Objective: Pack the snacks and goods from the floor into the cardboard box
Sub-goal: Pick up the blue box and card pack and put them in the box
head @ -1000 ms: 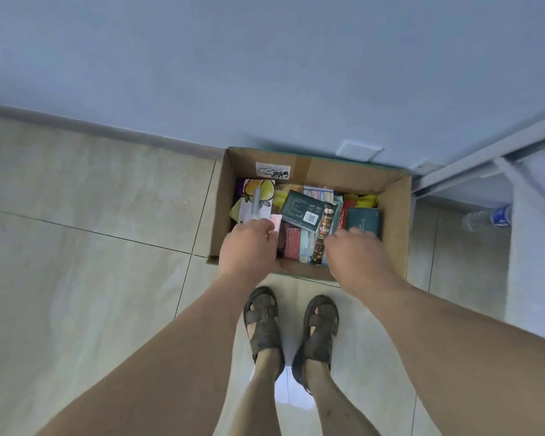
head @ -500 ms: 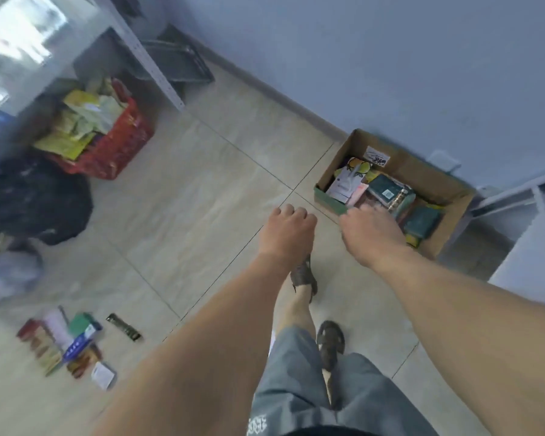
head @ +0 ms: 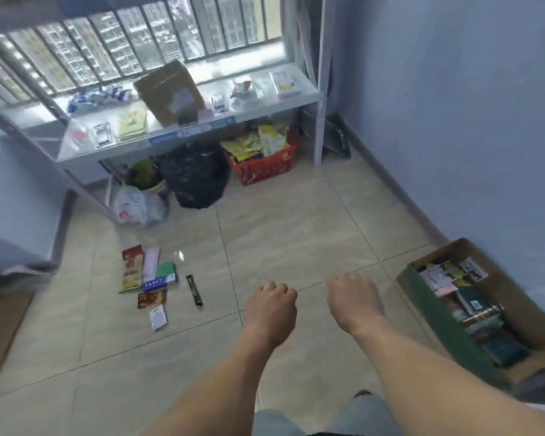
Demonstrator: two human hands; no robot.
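While the cardboard box (head: 497, 313), part-filled, sits at the wall, the leftover snack packets (head: 151, 278) lie well left of it; between them hover the left hand (head: 269, 306) and right hand (head: 354, 302), fingers curled together, holding nothing.

Brown cardboard box (head: 428, 297) with green side; red basket (head: 261, 166); black bag (head: 195, 174); beige floor tiles (head: 283, 234).

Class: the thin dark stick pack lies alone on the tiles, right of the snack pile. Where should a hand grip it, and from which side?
Pinch the dark stick pack across its narrow width near the middle, coming from above. It lies flat and apart from the snack pile, so both long edges look free. The left hand is nearer, probably the easier one.
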